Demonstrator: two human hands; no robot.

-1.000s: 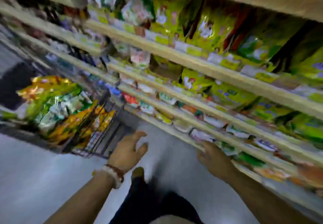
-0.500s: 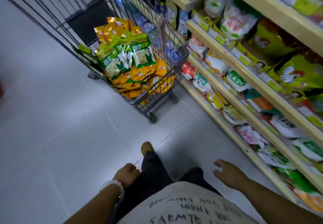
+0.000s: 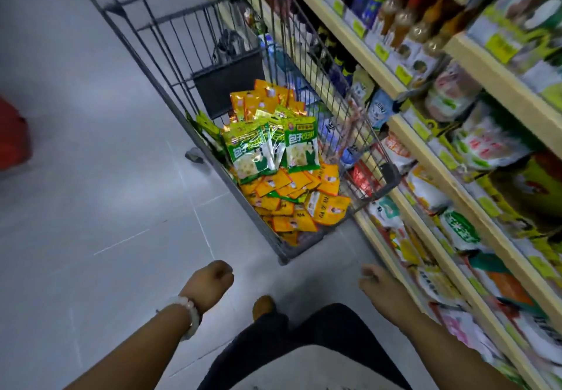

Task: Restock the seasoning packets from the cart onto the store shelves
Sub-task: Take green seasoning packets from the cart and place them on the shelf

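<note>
Both hands hold nothing: the left hand [image 3: 209,283] is curled into a loose fist, the right hand [image 3: 384,290] hangs relaxed near the store shelves [image 3: 431,176]. Green and orange seasoning packets [image 3: 282,176] lie heaped in the wire cart [image 3: 170,97] just beside those shelves, ahead on the tiled floor [image 3: 91,207].

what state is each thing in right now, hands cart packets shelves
left hand: curled in a fist, holding nothing
right hand: fingers loosely curled, holding nothing
cart: parked beside the shelves, part full
seasoning packets: heaped in the cart, untouched
shelves: stocked with bags and bottles
</note>
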